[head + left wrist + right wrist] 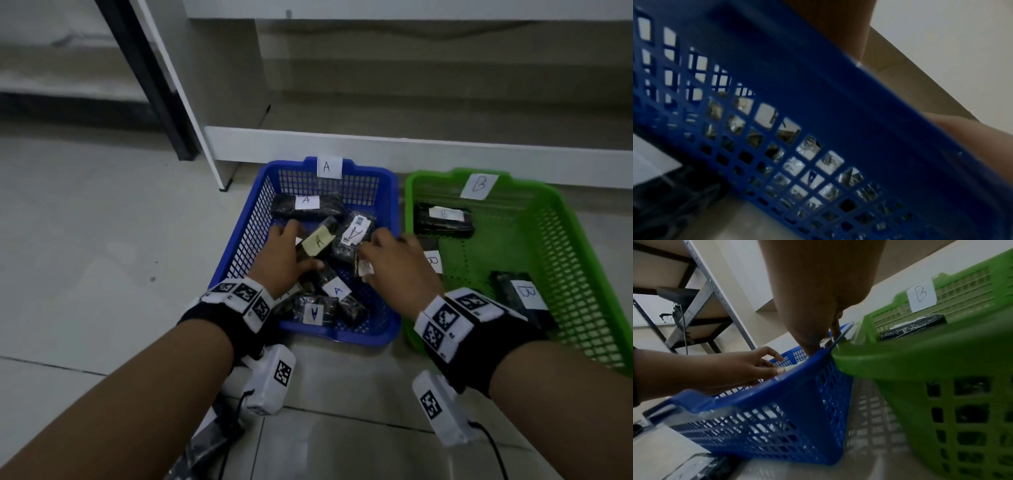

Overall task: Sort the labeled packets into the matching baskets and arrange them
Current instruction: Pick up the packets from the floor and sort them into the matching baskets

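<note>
The blue basket [251, 226] tagged A holds several black packets with A labels. To its right, the green basket [565, 240] tagged B holds black packets with B labels [520, 291]. My left hand [284, 253] is inside the blue basket, with fingers and thumb around the yellow-labelled packet [318, 241]. At the basket's right side, my right hand [394, 260] curls its fingers down onto a white-labelled packet [365, 268]. The right wrist view shows the blue basket [797, 402] and green basket [920, 361] side by side and my left hand [748, 366]. Only blue mesh [818, 81] fills the left wrist view.
Both baskets sit on a tiled floor against a white shelf base [376, 144]. A black post [154, 85] stands at the left, and a metal rack [701, 301] behind. A clear-wrapped dark bundle [205, 445] lies on the floor near my left forearm.
</note>
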The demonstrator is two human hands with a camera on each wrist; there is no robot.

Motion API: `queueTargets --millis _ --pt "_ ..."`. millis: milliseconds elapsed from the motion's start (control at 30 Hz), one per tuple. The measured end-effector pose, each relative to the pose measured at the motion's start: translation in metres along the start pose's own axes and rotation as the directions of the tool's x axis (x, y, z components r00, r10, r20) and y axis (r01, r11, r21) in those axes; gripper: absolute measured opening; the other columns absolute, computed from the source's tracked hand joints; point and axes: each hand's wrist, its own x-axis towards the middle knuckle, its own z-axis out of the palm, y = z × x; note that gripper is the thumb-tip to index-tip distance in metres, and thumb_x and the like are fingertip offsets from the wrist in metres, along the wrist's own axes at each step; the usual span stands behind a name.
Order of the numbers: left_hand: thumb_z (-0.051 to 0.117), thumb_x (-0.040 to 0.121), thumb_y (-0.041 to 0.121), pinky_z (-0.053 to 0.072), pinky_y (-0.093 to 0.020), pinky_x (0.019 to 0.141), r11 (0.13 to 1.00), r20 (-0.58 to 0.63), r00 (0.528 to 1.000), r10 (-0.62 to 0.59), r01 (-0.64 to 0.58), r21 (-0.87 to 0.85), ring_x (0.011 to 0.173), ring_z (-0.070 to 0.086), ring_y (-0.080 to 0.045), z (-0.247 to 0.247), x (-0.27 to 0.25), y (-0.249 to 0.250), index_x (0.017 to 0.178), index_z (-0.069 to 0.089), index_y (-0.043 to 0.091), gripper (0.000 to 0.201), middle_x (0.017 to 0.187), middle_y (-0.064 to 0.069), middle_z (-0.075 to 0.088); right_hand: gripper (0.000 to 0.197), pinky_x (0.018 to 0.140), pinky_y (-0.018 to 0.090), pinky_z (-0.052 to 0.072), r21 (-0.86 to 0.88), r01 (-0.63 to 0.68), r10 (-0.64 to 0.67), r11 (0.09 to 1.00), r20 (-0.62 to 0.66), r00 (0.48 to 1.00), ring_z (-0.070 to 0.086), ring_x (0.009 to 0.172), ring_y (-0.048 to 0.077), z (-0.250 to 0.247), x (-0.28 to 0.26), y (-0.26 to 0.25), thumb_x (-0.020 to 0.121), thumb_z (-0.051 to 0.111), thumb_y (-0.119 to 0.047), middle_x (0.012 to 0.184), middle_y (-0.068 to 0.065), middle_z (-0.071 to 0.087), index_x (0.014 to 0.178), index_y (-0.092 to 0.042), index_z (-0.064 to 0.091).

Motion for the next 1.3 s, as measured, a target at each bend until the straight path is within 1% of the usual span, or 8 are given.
queueTargets --millis 167,367,500,700,767,867,1067,1300 --pt "0.055 0.091 0.041 0.037 -0.043 0.104 0.960 0.119 0.992 0.047 -0.077 0.268 0.126 0.037 -0.028 0.003 0.000 -0.007 0.128 0.056 0.026 0.039 0.140 -0.004 0.034 0.024 0.111 0.046 0.015 -0.028 -0.057 0.057 0.998 -0.006 0.998 0.051 0.110 0.024 0.006 -0.003 0.001 0.089 0.052 -0.018 0.111 0.003 0.054 0.113 -0.021 0.055" --pt "0.049 0.094 0.029 0.041 -0.043 0.098 0.918 0.193 0.977 0.089 -0.155 0.364 0.119 0.041 -0.028 0.001 -0.001 0.003 0.140 0.043 0.025 0.046 0.133 -0.007 0.040 0.041 0.105 0.049 0.017 -0.046 -0.016 0.019 0.999 0.060 0.998 0.046 0.111 0.028 -0.008 -0.006 -0.003 0.081 0.059 -0.031 0.111 0.007 0.052 0.120 -0.022 0.050" --pt "0.053 0.092 0.026 0.042 -0.040 0.099 0.927 0.217 0.972 0.086 -0.157 0.339 0.120 0.045 -0.026 -0.002 -0.004 0.002 0.136 0.045 0.021 0.045 0.137 -0.006 0.042 0.034 0.107 0.054 0.013 -0.116 0.027 -0.010 0.993 0.147 0.989 0.041 0.118 0.027 -0.006 -0.007 -0.006 0.083 0.058 -0.032 0.113 0.003 0.055 0.115 -0.024 0.059" --pt "0.046 0.093 0.042 0.023 -0.050 0.108 0.804 0.353 0.936 -0.002 -0.208 0.557 0.137 0.029 -0.024 -0.012 -0.015 0.009 0.149 0.016 0.034 0.064 0.152 0.003 0.028 0.053 0.106 0.069 -0.006 -0.093 0.005 0.033 0.996 0.407 0.913 -0.002 0.145 0.030 -0.001 -0.006 -0.005 0.088 0.050 -0.053 0.151 0.001 0.026 0.137 -0.034 0.042" --pt "0.048 0.092 0.041 0.023 -0.050 0.108 0.796 0.328 0.945 0.017 -0.211 0.567 0.137 0.030 -0.024 -0.016 -0.020 0.014 0.149 0.015 0.032 0.067 0.152 0.002 0.030 0.060 0.105 0.069 -0.011 -0.050 -0.010 0.030 0.999 0.403 0.915 -0.008 0.146 0.028 -0.006 -0.013 -0.003 0.089 0.046 -0.055 0.152 -0.001 0.027 0.143 -0.034 0.030" --pt "0.051 0.090 0.031 0.031 -0.047 0.104 0.842 0.198 0.960 0.197 -0.269 0.468 0.126 0.044 -0.026 -0.023 -0.029 0.033 0.143 0.034 0.025 0.056 0.140 -0.004 0.046 0.058 0.108 0.065 -0.006 0.106 -0.091 0.057 0.990 0.284 0.957 -0.004 0.147 0.025 -0.023 -0.026 0.004 0.089 0.049 -0.049 0.151 -0.001 0.032 0.143 -0.034 0.030" --pt "0.051 0.080 0.018 0.048 -0.042 0.083 0.770 0.019 0.791 0.611 -0.600 0.216 0.097 0.059 -0.032 -0.005 -0.070 0.107 0.116 0.062 0.013 0.038 0.104 -0.012 0.065 0.043 0.101 0.041 0.024 0.150 -0.072 0.073 0.986 0.001 0.997 0.035 0.129 0.022 -0.062 -0.112 0.048 0.088 0.053 -0.030 0.132 0.000 0.050 0.131 -0.026 0.047" --pt "0.046 0.081 0.017 0.049 -0.038 0.065 0.519 0.214 0.526 0.823 -0.850 0.092 0.081 0.060 -0.030 0.074 -0.143 0.203 0.102 0.066 0.011 0.029 0.092 -0.009 0.064 0.026 0.086 0.039 0.033 0.221 -0.315 0.345 0.923 -0.113 0.932 0.055 0.100 0.029 -0.060 -0.269 0.126 0.082 0.058 -0.012 0.106 0.008 0.057 0.108 -0.010 0.054"
